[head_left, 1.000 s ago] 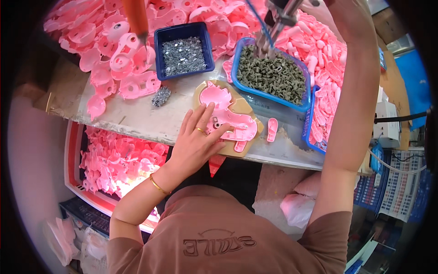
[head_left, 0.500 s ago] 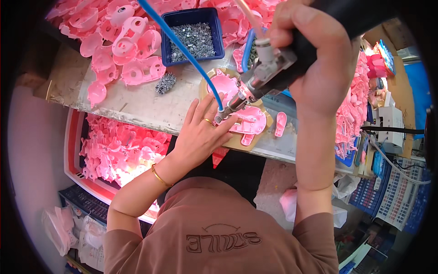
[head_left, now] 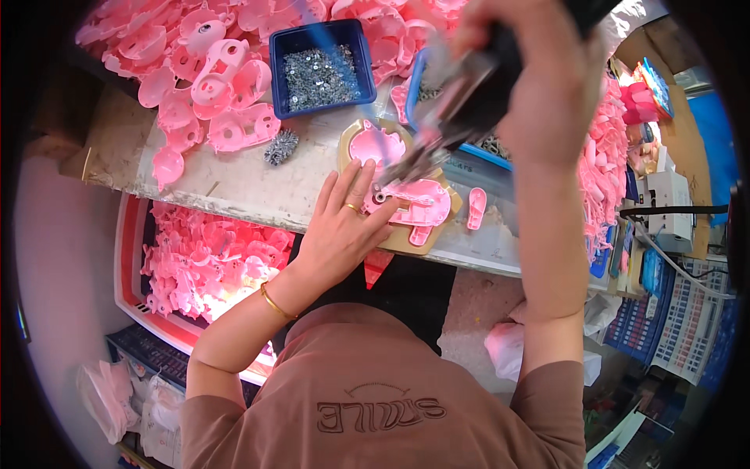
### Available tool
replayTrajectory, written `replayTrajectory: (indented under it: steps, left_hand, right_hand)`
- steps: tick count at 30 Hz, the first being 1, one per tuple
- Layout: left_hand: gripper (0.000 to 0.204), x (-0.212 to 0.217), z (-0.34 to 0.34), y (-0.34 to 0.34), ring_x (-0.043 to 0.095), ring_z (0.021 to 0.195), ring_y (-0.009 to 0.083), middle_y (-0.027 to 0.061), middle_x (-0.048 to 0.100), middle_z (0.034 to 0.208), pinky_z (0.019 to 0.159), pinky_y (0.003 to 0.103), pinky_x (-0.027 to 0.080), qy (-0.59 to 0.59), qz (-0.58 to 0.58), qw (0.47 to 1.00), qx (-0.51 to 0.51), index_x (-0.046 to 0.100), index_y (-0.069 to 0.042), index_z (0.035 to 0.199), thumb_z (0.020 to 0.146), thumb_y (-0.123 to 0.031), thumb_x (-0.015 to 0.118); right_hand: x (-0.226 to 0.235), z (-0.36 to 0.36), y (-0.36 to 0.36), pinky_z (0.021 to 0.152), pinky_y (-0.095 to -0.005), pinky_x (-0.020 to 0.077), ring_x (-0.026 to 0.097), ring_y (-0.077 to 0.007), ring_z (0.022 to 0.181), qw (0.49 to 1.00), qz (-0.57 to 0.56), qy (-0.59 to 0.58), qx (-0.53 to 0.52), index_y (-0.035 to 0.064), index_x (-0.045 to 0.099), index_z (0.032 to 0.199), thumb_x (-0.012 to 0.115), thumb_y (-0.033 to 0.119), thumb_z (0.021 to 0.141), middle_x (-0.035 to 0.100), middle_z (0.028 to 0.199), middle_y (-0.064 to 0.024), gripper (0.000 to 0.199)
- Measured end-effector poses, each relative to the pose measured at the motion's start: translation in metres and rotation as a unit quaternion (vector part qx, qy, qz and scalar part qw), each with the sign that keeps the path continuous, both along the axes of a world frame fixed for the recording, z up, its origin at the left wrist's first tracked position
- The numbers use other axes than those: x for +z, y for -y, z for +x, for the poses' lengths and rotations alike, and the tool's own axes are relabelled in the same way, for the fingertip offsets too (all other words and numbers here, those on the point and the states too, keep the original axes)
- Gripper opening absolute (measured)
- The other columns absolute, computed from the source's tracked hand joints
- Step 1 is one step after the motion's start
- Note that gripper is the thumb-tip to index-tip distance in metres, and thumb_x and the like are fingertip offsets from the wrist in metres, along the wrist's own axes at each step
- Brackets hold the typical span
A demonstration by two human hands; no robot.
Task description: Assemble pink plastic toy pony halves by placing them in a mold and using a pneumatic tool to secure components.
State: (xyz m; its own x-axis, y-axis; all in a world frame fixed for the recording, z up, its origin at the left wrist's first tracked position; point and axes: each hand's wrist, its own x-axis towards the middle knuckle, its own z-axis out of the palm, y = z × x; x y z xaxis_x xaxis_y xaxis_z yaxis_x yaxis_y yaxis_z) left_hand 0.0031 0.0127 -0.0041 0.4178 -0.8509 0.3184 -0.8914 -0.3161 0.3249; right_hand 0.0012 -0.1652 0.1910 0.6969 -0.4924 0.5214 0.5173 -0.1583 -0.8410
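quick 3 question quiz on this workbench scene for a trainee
1. True or false: the left hand lies flat on the pink plastic part in the tan jig.
2. What does the right hand hold? A) power screwdriver B) scissors C) brush
3. Fill in: the blue tray behind the jig holds small silver ____.

Key: 1 true; 2 A, the power screwdriver; 3 screws.
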Motion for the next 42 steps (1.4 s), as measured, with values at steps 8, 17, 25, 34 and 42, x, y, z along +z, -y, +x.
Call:
replayTrajectory:
  steps: [8, 17, 25, 34, 42]
  left_hand:
    - [0.020, 0.040, 0.012, -0.006, 0.048, 0.126, 0.0368, 0.0152, 0.056, 0.132, 0.103, 0.050, 0.041, -0.130, -0.120, 0.980, -0.095, 0.066, -0.008, 0.098, 0.080, -0.010, 0.074]
    - [0.017, 0.160, 0.045, -0.162, 0.059, 0.091, 0.0288, 0.0105, 0.065, 0.091, 0.082, 0.039, 0.045, -0.280, 0.222, 0.932, 0.064, 0.069, -0.001, 0.092, 0.077, -0.010, 0.073]
    - [0.047, 0.126, 0.037, -0.136, 0.055, 0.119, 0.0351, 0.0140, 0.062, 0.126, 0.105, 0.046, 0.040, -0.163, 0.185, 0.967, 0.059, 0.060, -0.007, 0.129, 0.084, -0.018, 0.073]
    - [0.038, 0.083, 0.024, -0.032, 0.056, 0.120, 0.0350, 0.0113, 0.060, 0.130, 0.107, 0.048, 0.041, -0.069, 0.041, 0.993, -0.090, 0.063, -0.006, 0.119, 0.083, -0.013, 0.072]
    - [0.040, 0.044, 0.016, -0.007, 0.050, 0.125, 0.0383, 0.0154, 0.055, 0.132, 0.102, 0.046, 0.045, -0.107, -0.014, 0.991, -0.083, 0.060, -0.004, 0.117, 0.081, -0.012, 0.074]
  right_hand:
    - [0.052, 0.014, 0.082, 0.061, -0.0251, 0.0526, 0.062, -0.0114, 0.064, 0.992, -0.116, -0.023, -0.046, 0.0002, 0.064, 0.103, 0.071, 0.036, 0.092, 0.063, 0.077, -0.0058, 0.038]
    - [-0.082, -0.109, 0.107, 0.067, -0.0333, 0.0512, 0.062, -0.0155, 0.074, 0.801, -0.379, -0.463, 0.022, 0.0049, 0.063, 0.112, 0.067, 0.024, 0.092, 0.064, 0.089, -0.0057, 0.028]
    - [-0.148, -0.134, 0.080, 0.074, -0.0376, 0.0537, 0.066, -0.0257, 0.084, 0.818, -0.329, -0.469, -0.045, 0.0059, 0.062, 0.117, 0.072, 0.015, 0.086, 0.060, 0.100, -0.0121, 0.034]
    - [-0.177, -0.079, -0.011, 0.076, -0.0430, 0.0529, 0.065, -0.0336, 0.088, 0.902, -0.292, -0.312, 0.063, 0.0060, 0.059, 0.111, 0.072, 0.021, 0.085, 0.064, 0.094, -0.0148, 0.033]
    - [-0.165, -0.090, 0.015, 0.075, -0.0383, 0.0555, 0.066, -0.0285, 0.080, 0.888, -0.388, -0.212, -0.127, 0.0108, 0.070, 0.102, 0.075, 0.025, 0.083, 0.067, 0.088, -0.0085, 0.023]
